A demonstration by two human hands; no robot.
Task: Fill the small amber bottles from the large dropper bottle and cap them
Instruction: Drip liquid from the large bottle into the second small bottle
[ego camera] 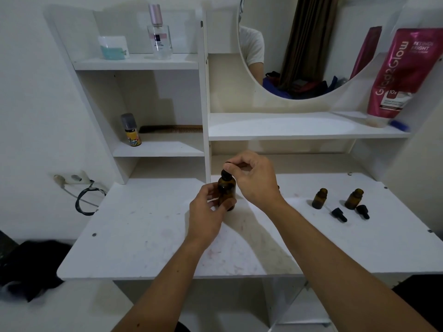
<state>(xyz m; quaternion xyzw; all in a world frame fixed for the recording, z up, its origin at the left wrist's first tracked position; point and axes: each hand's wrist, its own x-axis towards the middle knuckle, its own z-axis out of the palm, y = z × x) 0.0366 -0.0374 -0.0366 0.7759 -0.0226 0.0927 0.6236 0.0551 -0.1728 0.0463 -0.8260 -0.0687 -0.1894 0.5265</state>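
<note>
The large amber dropper bottle (pixel 226 191) stands upright at the middle of the white desk top (pixel 143 236). My left hand (pixel 207 212) is wrapped around its body. My right hand (pixel 254 178) pinches the black dropper bulb (pixel 225 173) on its top with thumb and forefinger. To the right stand two small amber bottles, one nearer the middle (pixel 319 198) and one further right (pixel 354 199), both uncapped. Two black dropper caps lie on the desk in front of them, one at the left (pixel 339 214) and one at the right (pixel 363 211).
White shelves rise behind the desk with a perfume bottle (pixel 159 34), a small yellow spray can (pixel 131 130), a comb (pixel 171 128) and a pink pouch (pixel 398 73). A round mirror (pixel 299 44) hangs at the back. A wall socket with a black cable (pixel 84 200) is left.
</note>
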